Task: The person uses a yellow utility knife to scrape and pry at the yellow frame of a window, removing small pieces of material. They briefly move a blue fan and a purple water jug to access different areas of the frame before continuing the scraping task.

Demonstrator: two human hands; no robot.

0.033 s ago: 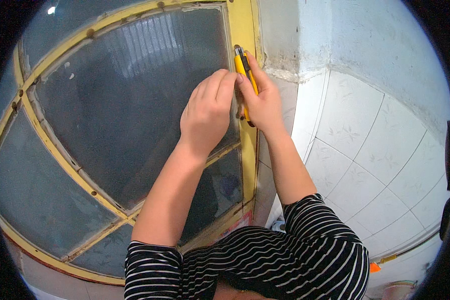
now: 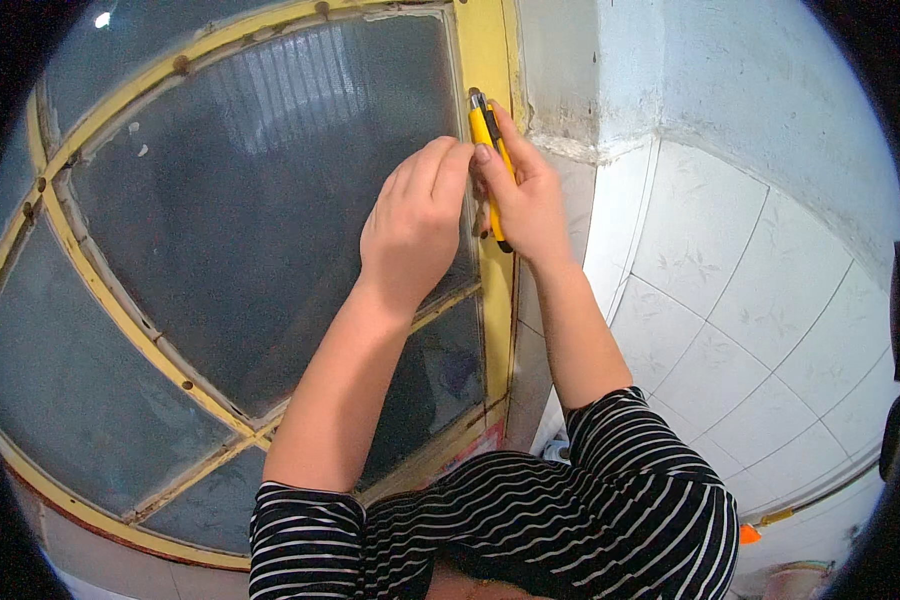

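Note:
A yellow and black utility knife [image 2: 489, 170] lies in my right hand [image 2: 532, 205], upright along the yellow window frame [image 2: 496, 330]. My right thumb presses on its side, and its metal tip points up. Just left of it is my left hand [image 2: 417, 215], back toward me, fingers bent and drawn together in front of the dark pane [image 2: 260, 220]. Its fingertips come close to my right thumb. What those left fingers pinch, if anything, is hidden behind the hand.
Old putty lines the yellow bars around several panes. At right stands a white tiled wall [image 2: 735, 255], with stained, flaking plaster [image 2: 560, 80] above its edge. An orange object [image 2: 749, 535] and a bucket-like container [image 2: 798, 580] show at lower right.
My right thumb has shifted very slightly on the utility knife. Both hands otherwise stay in place.

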